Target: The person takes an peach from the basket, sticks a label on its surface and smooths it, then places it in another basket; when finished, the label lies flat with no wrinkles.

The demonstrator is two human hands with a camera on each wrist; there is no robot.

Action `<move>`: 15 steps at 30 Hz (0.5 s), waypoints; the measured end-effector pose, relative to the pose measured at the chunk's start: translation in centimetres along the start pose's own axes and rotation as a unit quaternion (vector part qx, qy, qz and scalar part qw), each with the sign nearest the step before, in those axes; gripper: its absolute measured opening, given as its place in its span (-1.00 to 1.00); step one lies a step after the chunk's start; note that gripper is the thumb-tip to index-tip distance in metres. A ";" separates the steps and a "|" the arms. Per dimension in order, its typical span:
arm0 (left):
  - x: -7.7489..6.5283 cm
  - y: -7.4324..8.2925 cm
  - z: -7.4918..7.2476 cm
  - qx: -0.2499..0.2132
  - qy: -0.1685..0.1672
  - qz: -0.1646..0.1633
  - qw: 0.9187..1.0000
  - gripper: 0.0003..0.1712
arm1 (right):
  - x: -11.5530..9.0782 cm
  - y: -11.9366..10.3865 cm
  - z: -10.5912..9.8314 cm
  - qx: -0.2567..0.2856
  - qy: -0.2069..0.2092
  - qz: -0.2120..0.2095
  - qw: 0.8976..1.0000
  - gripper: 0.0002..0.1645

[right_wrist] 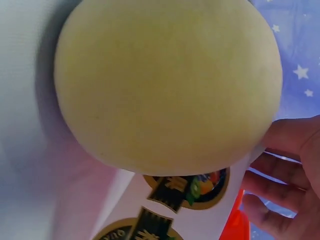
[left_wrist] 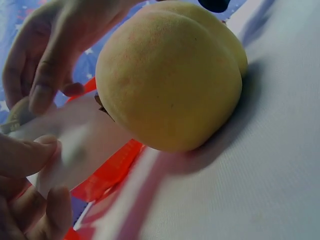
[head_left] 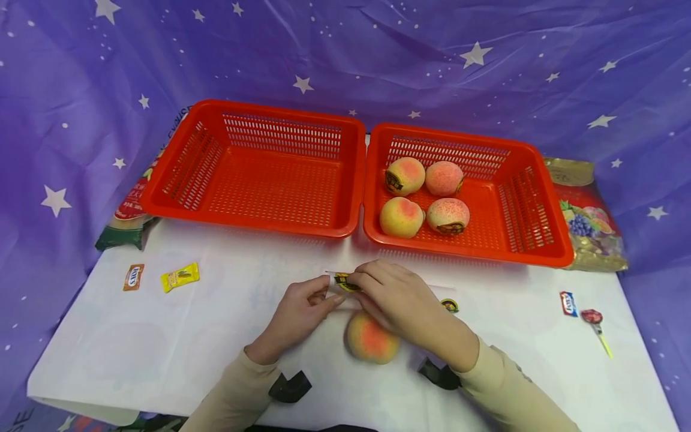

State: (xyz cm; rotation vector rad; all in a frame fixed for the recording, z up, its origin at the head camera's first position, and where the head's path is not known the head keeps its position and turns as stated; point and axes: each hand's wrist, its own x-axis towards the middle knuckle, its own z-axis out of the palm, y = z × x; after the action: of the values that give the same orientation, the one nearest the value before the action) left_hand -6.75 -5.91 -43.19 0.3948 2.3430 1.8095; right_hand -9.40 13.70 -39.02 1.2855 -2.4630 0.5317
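Note:
My left hand (head_left: 302,309) pinches the left end of a white backing strip (left_wrist: 90,132), thumb on top and fingers beneath. Over the same end, my right hand (head_left: 396,300) pinches a black-and-gold sticker (head_left: 345,281), which looks partly lifted from the strip; its fingertips hide some of it. More black-and-gold stickers (right_wrist: 197,187) lie along the strip, and one sticker (head_left: 449,305) shows to the right of my right hand. Below the hands, a peach (head_left: 372,339) sits on the white table, partly covered by the right hand in the head view.
Behind stand two red baskets: the left basket (head_left: 281,186) is bare, the right basket (head_left: 486,210) holds several peaches (head_left: 402,217) with stickers. Small wrapped sweets (head_left: 180,277) lie left; a blue-red sweet (head_left: 568,303) and lollipop (head_left: 592,317) lie right. Snack bags (head_left: 588,222) flank the baskets.

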 end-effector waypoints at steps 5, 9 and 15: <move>0.0 0.3 -0.1 0.018 0.007 0.001 1.000 -0.83 | 0.2 0.1 -0.5 0.007 0.025 0.014 1.000 -0.80; 0.1 -0.2 -0.1 0.016 0.008 -0.004 1.000 -0.81 | 0.4 0.2 -1.1 0.002 0.030 0.046 0.998 -0.86; 0.4 -2.6 0.2 0.023 0.019 -0.045 0.999 -0.62 | 0.4 0.5 -1.8 0.013 0.057 0.106 0.993 -0.87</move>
State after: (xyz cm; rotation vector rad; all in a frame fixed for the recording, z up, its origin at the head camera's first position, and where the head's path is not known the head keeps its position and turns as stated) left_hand -7.40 -6.24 -45.72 0.2591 2.3917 1.7404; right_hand -9.90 14.47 -37.36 0.9792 -2.5169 0.6730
